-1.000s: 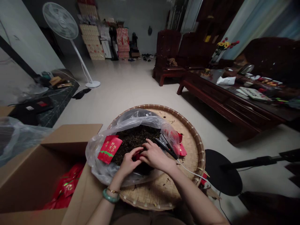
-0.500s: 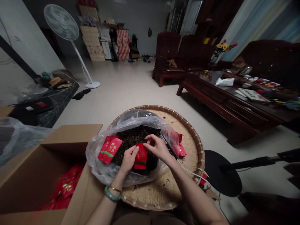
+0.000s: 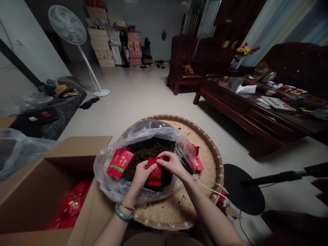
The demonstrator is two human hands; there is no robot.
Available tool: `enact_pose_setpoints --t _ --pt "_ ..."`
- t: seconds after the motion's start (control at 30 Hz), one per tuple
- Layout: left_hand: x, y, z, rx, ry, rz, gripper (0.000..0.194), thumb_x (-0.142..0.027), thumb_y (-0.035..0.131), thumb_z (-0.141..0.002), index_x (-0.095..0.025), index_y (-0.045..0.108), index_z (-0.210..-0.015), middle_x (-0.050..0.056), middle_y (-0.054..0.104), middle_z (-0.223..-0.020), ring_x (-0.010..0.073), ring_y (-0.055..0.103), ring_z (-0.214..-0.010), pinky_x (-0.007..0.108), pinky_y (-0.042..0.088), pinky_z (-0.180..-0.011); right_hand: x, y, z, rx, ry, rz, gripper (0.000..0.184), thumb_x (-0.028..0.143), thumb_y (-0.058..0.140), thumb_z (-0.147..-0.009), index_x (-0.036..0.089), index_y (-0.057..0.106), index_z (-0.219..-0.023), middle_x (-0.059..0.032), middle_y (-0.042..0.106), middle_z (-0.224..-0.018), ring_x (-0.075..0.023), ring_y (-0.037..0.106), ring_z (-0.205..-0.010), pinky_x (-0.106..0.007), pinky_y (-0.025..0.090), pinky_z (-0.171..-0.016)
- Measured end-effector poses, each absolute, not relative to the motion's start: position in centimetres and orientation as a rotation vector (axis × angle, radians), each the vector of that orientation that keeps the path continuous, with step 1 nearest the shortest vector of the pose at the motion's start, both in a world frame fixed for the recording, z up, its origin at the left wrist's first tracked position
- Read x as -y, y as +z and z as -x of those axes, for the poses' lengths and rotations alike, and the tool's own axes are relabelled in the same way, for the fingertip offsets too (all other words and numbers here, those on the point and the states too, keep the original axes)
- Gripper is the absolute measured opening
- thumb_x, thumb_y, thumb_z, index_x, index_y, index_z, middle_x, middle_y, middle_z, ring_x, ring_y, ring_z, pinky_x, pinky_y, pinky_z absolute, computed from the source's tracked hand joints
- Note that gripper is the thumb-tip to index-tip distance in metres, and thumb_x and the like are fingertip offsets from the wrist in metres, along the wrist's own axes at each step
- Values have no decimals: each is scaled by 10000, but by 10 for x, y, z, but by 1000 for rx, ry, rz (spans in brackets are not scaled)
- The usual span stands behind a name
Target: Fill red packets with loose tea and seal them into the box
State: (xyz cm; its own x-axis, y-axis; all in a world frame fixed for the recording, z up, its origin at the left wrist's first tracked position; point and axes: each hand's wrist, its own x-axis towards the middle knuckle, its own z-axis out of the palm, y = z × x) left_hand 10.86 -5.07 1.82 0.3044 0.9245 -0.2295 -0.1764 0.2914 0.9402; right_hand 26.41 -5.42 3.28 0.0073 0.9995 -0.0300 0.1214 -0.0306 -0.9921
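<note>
A small red packet (image 3: 154, 177) with a green band hangs upright between both hands. My left hand (image 3: 141, 173) is closed on its left side, thumb laid across the front. Thumb and fingers of my right hand (image 3: 172, 163) pinch its top edge. Beneath lies a heap of dark dried leaves, looking like tea (image 3: 151, 147), inside a clear plastic bag (image 3: 107, 184). More red packets (image 3: 120, 163) with gold characters rest on the leaves at the left. Just behind my right hand is a black and silver device (image 3: 183, 160) with a white cable.
A round woven bamboo tray (image 3: 176, 212) carries the bag, with red packets (image 3: 199, 164) at its right. An open cardboard box (image 3: 84, 205) holding red packets stands at left. A black round base (image 3: 243, 189), a dark wooden table (image 3: 241, 106) and a white fan (image 3: 101, 92) stand around.
My left thumb has moved up and across the packet's front. My right hand's fingers have come closer together at its top edge. Other things stay in place.
</note>
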Motion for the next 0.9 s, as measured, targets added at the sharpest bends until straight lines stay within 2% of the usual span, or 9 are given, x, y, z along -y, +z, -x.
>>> enact_pose_setpoints --t 0.13,0.27,0.37,0.5,0.63,0.7,0.8,0.9 --pt "49 16 -109 -982 864 -969 335 -375 814 -540 -102 708 -702 -7 678 -597 98 554 -509 195 417 -523 53 30 -263 1323 1139 1377 199 353 716 -644 158 704 -681 -10 666 -617 -123 553 -561 -231 429 -547" --pt "48 14 -110 -981 827 -948 354 -395 816 -535 -93 702 -683 0 669 -565 93 543 -478 192 400 -498 52 26 -266 1305 1176 1393 242 394 714 -646 152 710 -651 -6 649 -568 -112 528 -505 -219 394 -487" --pt "50 14 -111 -962 812 -920 386 -408 816 -536 -99 694 -734 14 690 -609 109 585 -515 204 437 -532 52 24 -268 1294 1192 1384 274 417 716 -639 143 711 -650 -3 640 -551 -104 519 -483 -215 387 -476" --pt "53 16 -114 -911 726 -830 469 -345 843 -517 -114 664 -884 51 728 -742 176 676 -638 256 506 -609 53 22 -265 1267 1200 1406 292 428 715 -633 138 710 -664 -6 649 -555 -107 526 -465 -214 403 -453" --pt "55 18 -117 -960 699 -791 481 -320 859 -490 -91 658 -862 77 728 -736 200 696 -641 253 514 -583 54 23 -266 1286 1142 1414 261 412 682 -680 154 712 -705 -29 690 -643 -149 591 -553 -253 465 -524" --pt "55 19 -117 -982 705 -774 490 -332 862 -478 -90 659 -852 97 734 -770 204 700 -644 244 512 -563 56 24 -275 1309 997 1433 245 396 632 -744 169 714 -789 -49 713 -761 -178 627 -674 -289 495 -636" --pt "55 19 -116 -1001 713 -756 500 -337 867 -465 -92 663 -850 125 740 -848 203 704 -658 240 518 -556 62 19 -298 1431 510 1601 262 357 568 -819 185 678 -984 -92 685 -986 -233 599 -930 -366 459 -839" --pt "55 18 -116 -1003 724 -745 497 -334 869 -465 -92 665 -849 129 742 -873 203 708 -672 241 529 -566 72 6 -319 1585 178 1918 440 321 608 -796 162 563 -1204 -156 610 -1135 -306 526 -1056 -437 418 -883"
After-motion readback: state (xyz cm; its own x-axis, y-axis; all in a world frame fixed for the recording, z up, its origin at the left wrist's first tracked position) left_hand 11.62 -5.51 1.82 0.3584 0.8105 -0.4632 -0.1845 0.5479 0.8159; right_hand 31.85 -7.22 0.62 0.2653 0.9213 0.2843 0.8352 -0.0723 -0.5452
